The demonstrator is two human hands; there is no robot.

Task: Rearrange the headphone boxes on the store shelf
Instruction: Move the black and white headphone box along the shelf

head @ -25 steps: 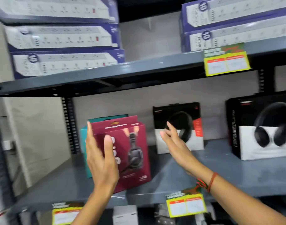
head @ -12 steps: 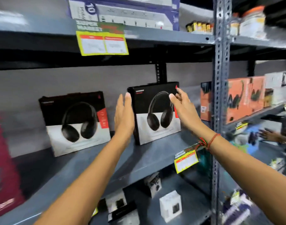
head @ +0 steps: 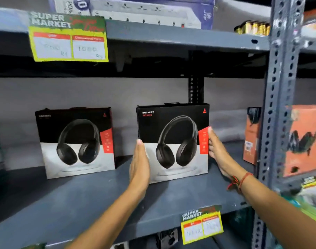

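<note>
Two black-and-white headphone boxes stand upright on the grey middle shelf (head: 99, 200). The right box (head: 173, 130), labelled Rockerz, is clasped between my hands. My left hand (head: 139, 164) lies flat against its left edge, fingers straight. My right hand (head: 218, 151) presses its right edge, thumb on the red side strip. The left box (head: 74, 141) stands apart, untouched, slightly turned.
A perforated steel upright (head: 279, 105) rises just right of my right arm. Orange headphone boxes (head: 304, 139) stand beyond it. A power strip box (head: 135, 9) lies on the shelf above, with a yellow price tag (head: 69, 42) below it. Another price tag (head: 202, 225) hangs at the front edge.
My view moved rightward from the maroon box to these two boxes. Both hands closed in on the right box and now press its sides; the box faces me more squarely.
</note>
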